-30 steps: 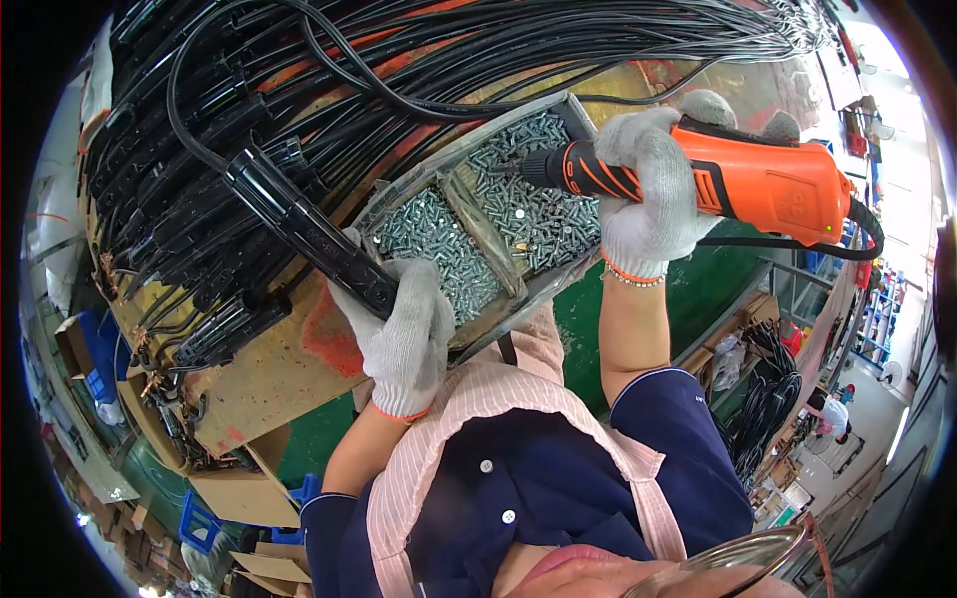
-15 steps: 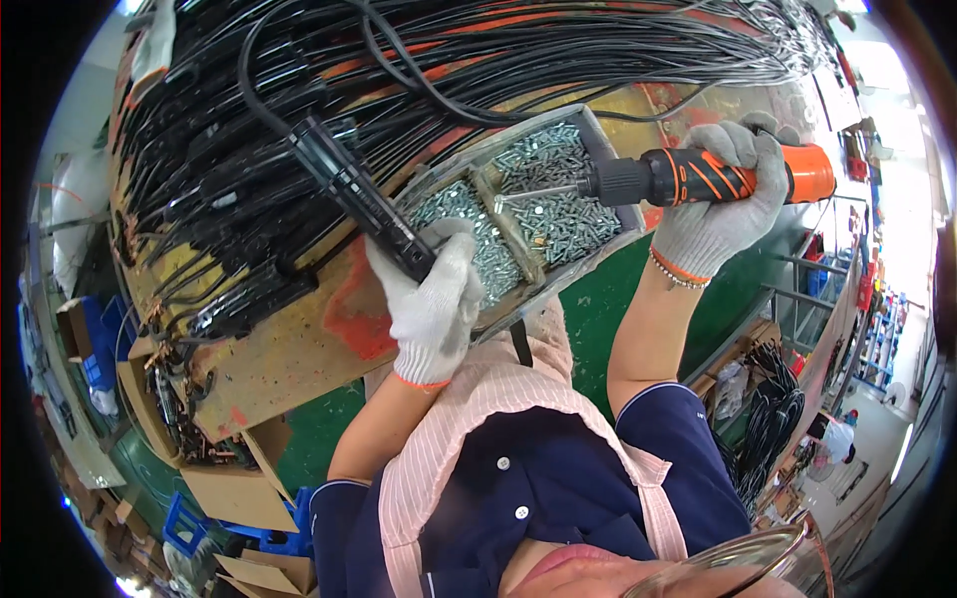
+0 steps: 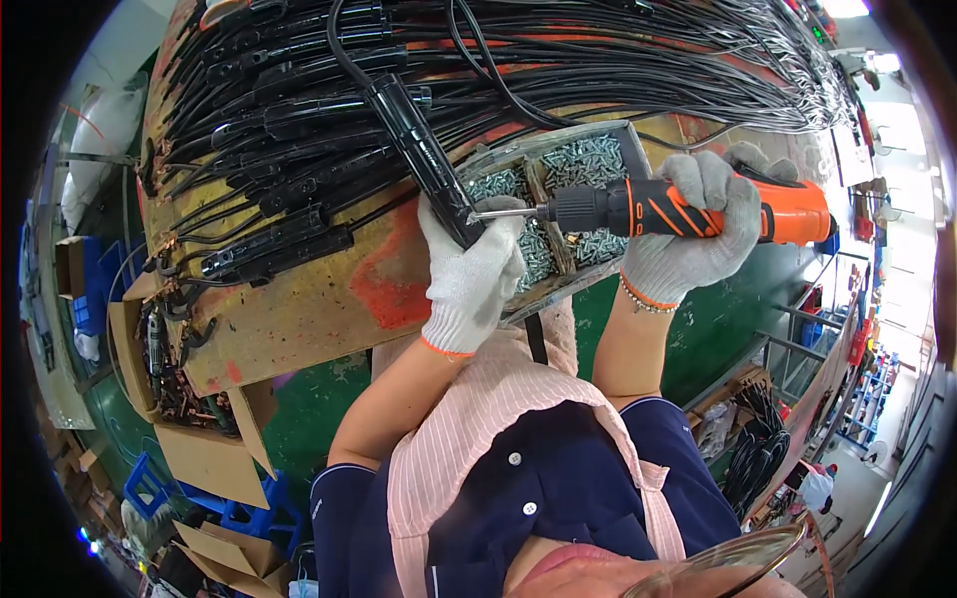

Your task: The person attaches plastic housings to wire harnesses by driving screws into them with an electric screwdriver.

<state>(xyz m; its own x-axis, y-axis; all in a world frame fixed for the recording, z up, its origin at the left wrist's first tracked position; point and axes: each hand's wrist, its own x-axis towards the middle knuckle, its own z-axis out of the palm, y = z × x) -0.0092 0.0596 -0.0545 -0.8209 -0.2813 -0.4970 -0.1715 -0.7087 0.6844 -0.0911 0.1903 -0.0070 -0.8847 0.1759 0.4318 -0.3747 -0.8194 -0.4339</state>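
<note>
In a white knit glove, my left hand (image 3: pixel 469 274) grips the lower end of a black cylindrical cable handle (image 3: pixel 424 149), its thick cord leading off at the top. My right hand (image 3: pixel 703 224), gloved too, is wrapped round an orange and black electric screwdriver (image 3: pixel 668 207). The driver lies level, and its bit tip meets the side of the black handle beside my left fingers. Whether a screw sits at the tip is too small to tell. Under both hands stands a divided grey tray (image 3: pixel 633 149) filled with small silver screws (image 3: pixel 583 159).
Many black cables (image 3: pixel 598 50) with similar handles (image 3: pixel 289 120) cover the far side of the worn yellow and red table (image 3: pixel 319 309). An open cardboard box (image 3: pixel 204 468) and blue plastic stools are at lower left. A rack (image 3: pixel 797 339) with bundled black cables stands at right.
The screwdriver has moved left from over the tray, so its bit now meets the black handle. My left hand and the handle appear shifted right in the picture, as the view also shifted.
</note>
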